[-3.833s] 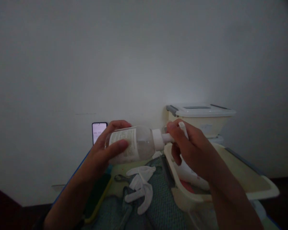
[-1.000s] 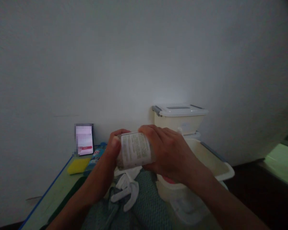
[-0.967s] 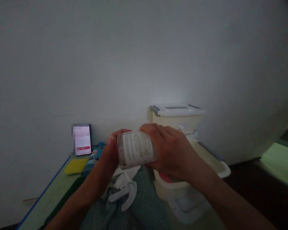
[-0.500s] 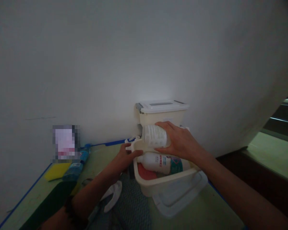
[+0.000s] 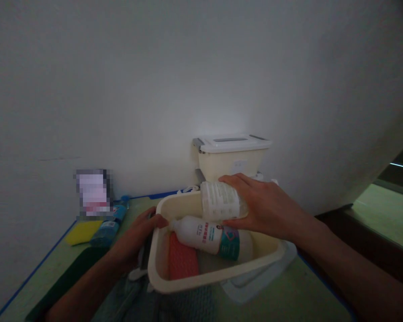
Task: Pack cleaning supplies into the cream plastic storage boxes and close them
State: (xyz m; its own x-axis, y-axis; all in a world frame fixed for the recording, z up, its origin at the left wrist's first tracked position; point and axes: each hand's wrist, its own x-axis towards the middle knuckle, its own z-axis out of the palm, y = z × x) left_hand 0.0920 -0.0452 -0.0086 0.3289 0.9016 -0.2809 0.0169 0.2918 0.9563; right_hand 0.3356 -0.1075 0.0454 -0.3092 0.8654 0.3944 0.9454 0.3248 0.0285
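Observation:
My right hand [image 5: 265,208] is wrapped round a clear labelled bottle [image 5: 220,202], held on its side over the far part of a cream plastic tub [image 5: 201,281]. My left hand [image 5: 139,235] grips the tub's left rim. Inside the tub lie a white bottle with a teal and red label [image 5: 211,235] and a red ribbed pad [image 5: 183,261].
A lidded cream box [image 5: 233,156] stands against the wall behind the tub. A clear lid [image 5: 255,279] lies under the tub's right side. At left are a phone [image 5: 93,192], a blue bottle [image 5: 109,221], a yellow sponge [image 5: 82,232] and a teal cloth [image 5: 130,299].
Both hands held the clear bottle before. My left hand has let go and taken the tub's rim; the tub has come nearer and my right hand has carried the bottle over it.

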